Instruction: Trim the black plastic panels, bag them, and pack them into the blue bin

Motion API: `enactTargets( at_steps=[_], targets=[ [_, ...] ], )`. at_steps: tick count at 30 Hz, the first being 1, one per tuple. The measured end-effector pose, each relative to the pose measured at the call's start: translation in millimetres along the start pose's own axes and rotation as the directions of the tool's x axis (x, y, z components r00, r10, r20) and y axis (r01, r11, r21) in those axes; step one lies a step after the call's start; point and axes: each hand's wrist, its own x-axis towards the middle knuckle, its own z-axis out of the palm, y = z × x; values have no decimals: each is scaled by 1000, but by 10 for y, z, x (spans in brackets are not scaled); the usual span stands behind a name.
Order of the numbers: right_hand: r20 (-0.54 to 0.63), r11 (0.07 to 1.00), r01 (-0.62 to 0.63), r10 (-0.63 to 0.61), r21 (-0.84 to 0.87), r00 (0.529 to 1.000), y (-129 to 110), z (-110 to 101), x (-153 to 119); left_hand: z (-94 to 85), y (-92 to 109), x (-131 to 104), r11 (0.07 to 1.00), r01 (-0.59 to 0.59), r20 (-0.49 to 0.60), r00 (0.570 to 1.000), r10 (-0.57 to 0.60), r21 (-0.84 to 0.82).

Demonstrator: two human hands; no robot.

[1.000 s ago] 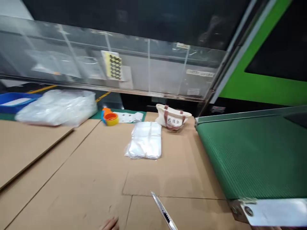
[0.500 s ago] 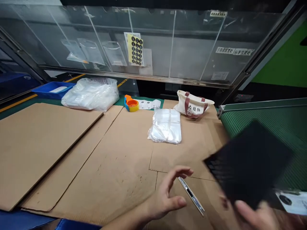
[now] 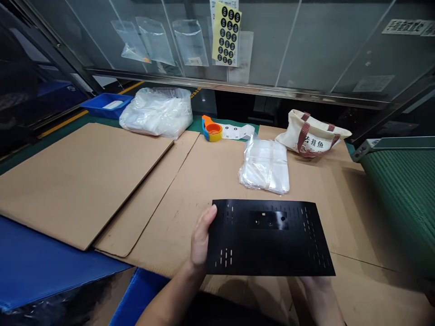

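Tray (image 3: pixel 98 111), blue: white item (image 3: pixel 113 104) inside. Left hand (image 3: pixel 200 240) grips black panel (image 3: pixel 268 249).

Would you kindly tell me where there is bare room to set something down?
The left cardboard sheet is bare in front of the white plastic bundle; so is the right-hand cardboard between the held black panel and green belt. It is crowded at the back, from blue tray to tote bag.

Place: factory floor, looks like a packing/inspection station
Line: green conveyor belt (image 3: pixel 401 203) at right
Bench: topped with cardboard sheets (image 3: pixel 84 176)
Supplies: stacked clear bags (image 3: pixel 267 165), sticker sheet (image 3: pixel 226 36), blue bin (image 3: pixel 93 108)
Floor: yellow marking line (image 3: pixel 63 124)
Part: slotted black panel (image 3: pixel 268 253)
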Motion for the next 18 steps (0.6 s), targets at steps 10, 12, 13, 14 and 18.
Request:
enactTargets(
  at_steps=[10,12,13,14,18],
  targets=[
    [-95,952,7,23,306,995,-491,21,19,-92,-65,-55,967,-178,148,977,152,182],
    [-124,950,14,26,312,992,-476,2,3,-51,-48,-66,981,-131,134,985,112,144],
    [-137,947,11,35,321,990,-466,-9,-3,-33,-29,-69,985,-108,139,986,89,131],
    [-148,944,7,45,331,988,-457,-17,-10,-20,-5,-68,986,-92,161,985,69,140],
    [-173,933,-21,89,360,981,-451,-15,-46,-41,86,7,922,-140,297,954,29,361]
  ],
)
